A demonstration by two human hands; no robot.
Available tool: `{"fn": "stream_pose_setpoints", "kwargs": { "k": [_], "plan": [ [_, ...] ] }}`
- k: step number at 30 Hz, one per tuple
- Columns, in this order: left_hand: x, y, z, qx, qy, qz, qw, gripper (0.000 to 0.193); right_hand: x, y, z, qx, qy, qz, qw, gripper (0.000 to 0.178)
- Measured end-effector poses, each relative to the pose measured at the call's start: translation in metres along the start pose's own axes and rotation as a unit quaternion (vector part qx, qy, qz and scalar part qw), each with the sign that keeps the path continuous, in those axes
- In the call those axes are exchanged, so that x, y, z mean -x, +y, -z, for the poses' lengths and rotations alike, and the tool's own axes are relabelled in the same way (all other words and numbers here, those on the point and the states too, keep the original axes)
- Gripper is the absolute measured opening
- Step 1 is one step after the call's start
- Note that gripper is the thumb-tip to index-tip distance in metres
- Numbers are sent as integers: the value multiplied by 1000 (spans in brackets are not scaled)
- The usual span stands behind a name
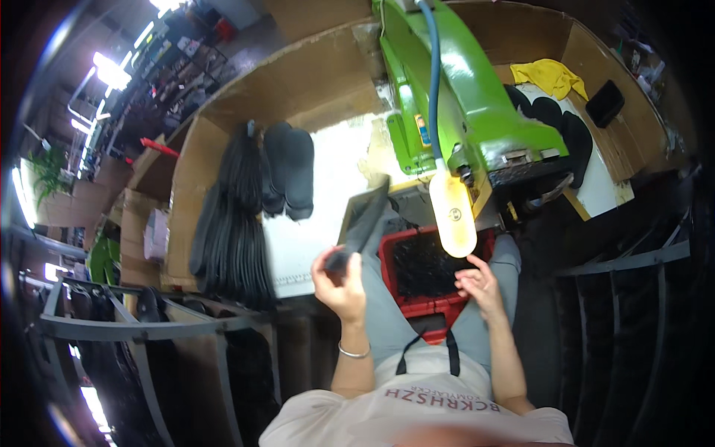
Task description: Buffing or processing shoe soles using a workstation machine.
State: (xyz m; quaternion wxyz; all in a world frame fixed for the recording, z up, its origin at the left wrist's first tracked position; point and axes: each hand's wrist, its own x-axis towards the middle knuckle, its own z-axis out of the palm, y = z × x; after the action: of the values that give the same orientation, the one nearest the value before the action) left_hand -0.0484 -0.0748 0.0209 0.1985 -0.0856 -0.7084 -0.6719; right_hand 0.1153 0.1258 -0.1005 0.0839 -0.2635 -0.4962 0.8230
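My left hand (pixel 339 289) is closed round the near end of a dark insole (pixel 365 223), which slants up and away from it and is smeared by motion. My right hand (pixel 481 289) has its fingers apart and loosely bent, with nothing visible in them. Its fingertips are close to the rounded lower end of a pale yellow, insole-shaped piece (pixel 453 216); whether they touch cannot be told. That piece lies at the front of a green machine (pixel 484 82), just below a blue hose (pixel 433 74).
Left on the white table (pixel 339 156) lie a thick row of black insoles (pixel 234 223) and two smaller stacks. A red crate (pixel 428 302) sits between my legs. Beyond the machine are more dark insoles (pixel 573 141), a yellow cloth (pixel 550 76) and a black phone-like object (pixel 605 103). Metal racks (pixel 223 325) flank me.
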Motion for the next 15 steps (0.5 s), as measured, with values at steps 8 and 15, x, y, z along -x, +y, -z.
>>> {"fn": "stream_pose_setpoints", "kwargs": {
  "k": [8,15],
  "plan": [
    [79,5,-60,225,-233,125,938,52,43,30,13,7,15,-62,998,53],
    [74,4,-111,52,-537,264,800,21,78,29,-6,-122,44,-2,992,38]
  ]
}}
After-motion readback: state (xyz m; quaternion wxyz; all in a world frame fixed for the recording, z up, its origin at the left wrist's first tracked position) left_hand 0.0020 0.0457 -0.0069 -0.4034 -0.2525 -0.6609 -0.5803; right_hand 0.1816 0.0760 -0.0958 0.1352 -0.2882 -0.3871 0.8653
